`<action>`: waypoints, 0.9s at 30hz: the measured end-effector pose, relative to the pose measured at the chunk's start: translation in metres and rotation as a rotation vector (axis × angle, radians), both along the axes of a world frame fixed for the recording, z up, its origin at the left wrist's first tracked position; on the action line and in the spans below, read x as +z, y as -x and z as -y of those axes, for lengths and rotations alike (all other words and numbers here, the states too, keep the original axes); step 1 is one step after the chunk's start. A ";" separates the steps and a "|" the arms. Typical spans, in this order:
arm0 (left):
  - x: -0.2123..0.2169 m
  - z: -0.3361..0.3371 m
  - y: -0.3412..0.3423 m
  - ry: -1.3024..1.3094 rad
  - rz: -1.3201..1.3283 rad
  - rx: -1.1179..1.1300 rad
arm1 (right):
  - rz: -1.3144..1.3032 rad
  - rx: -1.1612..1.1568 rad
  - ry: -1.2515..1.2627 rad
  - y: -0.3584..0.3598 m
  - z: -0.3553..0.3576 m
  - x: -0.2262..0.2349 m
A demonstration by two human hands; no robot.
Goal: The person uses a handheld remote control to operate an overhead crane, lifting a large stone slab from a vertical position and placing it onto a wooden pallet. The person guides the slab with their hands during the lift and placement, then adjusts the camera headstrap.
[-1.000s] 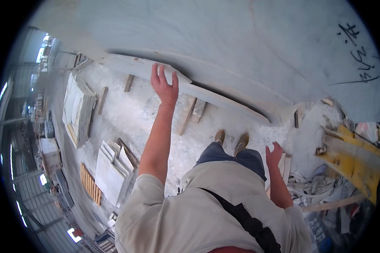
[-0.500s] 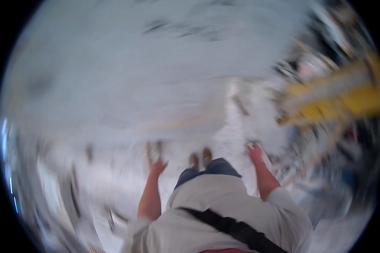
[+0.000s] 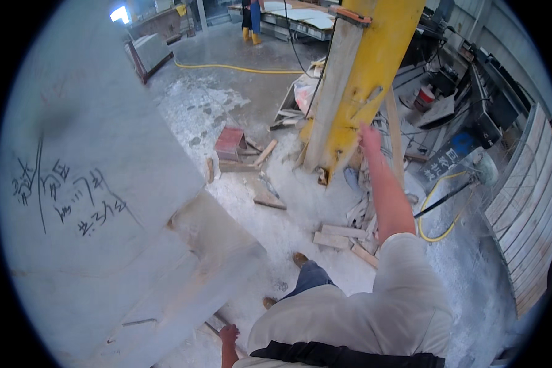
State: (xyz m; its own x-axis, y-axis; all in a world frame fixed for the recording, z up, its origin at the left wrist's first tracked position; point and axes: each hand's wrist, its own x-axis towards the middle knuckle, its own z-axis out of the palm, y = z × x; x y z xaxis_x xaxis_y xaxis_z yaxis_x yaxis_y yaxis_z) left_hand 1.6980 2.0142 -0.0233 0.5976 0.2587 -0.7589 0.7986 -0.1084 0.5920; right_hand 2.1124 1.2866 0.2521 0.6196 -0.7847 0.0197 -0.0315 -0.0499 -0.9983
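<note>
My right arm stretches forward, and my right hand point(image 3: 368, 137) is at the face of the yellow column point(image 3: 383, 52), with its fingers reaching out and apparently holding nothing. Just above it, a small grey metal piece point(image 3: 369, 100) shows on the column; whether my fingers touch the column cannot be made out. Low by my left side, my left hand point(image 3: 229, 334) hangs with loosely bent fingers and nothing visible in them. It is beside a thin dark bar point(image 3: 213, 329) and the edge of a large pale stone slab point(image 3: 98, 165) with dark handwriting.
Stone offcuts point(image 3: 338, 237) and wood scraps point(image 3: 265, 152) lie around the column's base, near a red box-shaped piece point(image 3: 230, 143). A yellow hose point(image 3: 239, 69) crosses the floor. On the right stands a slatted panel point(image 3: 527, 208). Far off, a person in yellow boots point(image 3: 250, 35) stands by a table.
My view has turned toward the right and the column is now closer. My right arm has risen from my side to the column; my left hand stays low.
</note>
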 end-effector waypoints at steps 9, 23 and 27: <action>0.014 0.105 -0.086 0.040 0.034 0.130 | 0.402 0.149 -0.296 -0.168 0.050 0.244; 0.031 0.267 -0.180 -0.099 0.271 -0.162 | 0.341 0.231 -0.298 -0.256 0.096 0.293; 0.017 0.259 -0.160 -0.158 0.237 -0.218 | 0.360 0.224 -0.279 -0.256 0.088 0.301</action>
